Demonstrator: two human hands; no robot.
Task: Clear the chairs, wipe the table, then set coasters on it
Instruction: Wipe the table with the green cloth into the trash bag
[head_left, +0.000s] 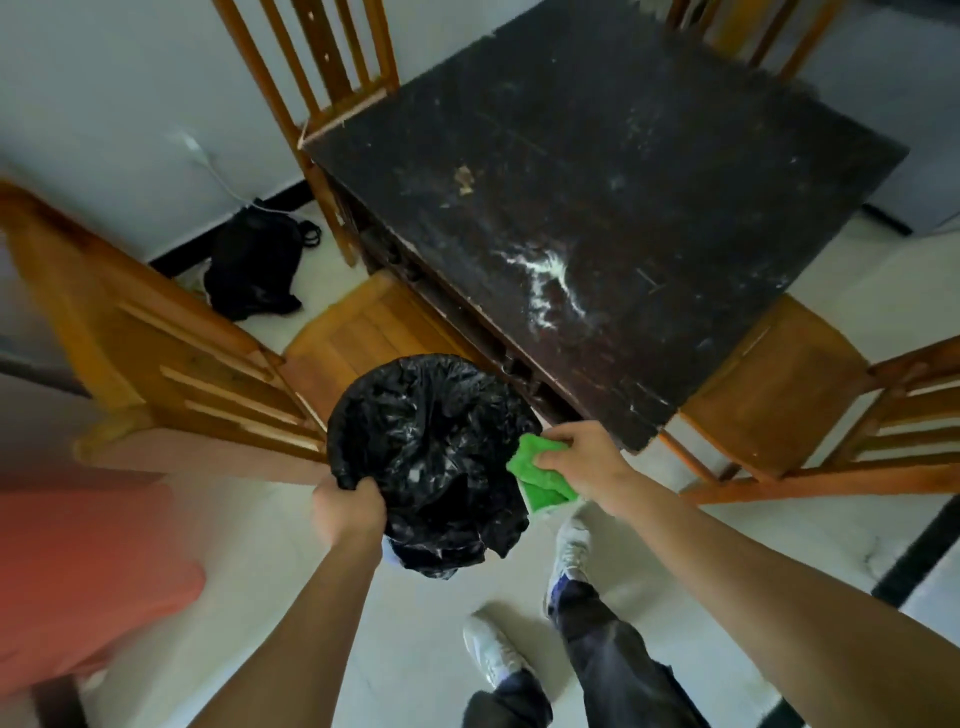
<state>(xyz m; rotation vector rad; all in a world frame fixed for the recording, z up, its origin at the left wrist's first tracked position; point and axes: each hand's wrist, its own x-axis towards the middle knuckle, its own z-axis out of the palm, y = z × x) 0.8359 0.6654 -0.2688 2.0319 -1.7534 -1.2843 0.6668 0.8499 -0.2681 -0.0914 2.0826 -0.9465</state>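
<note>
With right hand (576, 457), gripped green cloth (535, 475) just near of surface (649, 156) corner; with left hand (350, 512), held black-lined bin (431, 441) by rim. Noted white smear (550, 280) farther on, nearest right hand.

Chairs (363, 332) crowd the table's (649, 156) left, far and right sides, while the near corner and the floor (753, 545) beside it lie open.
</note>
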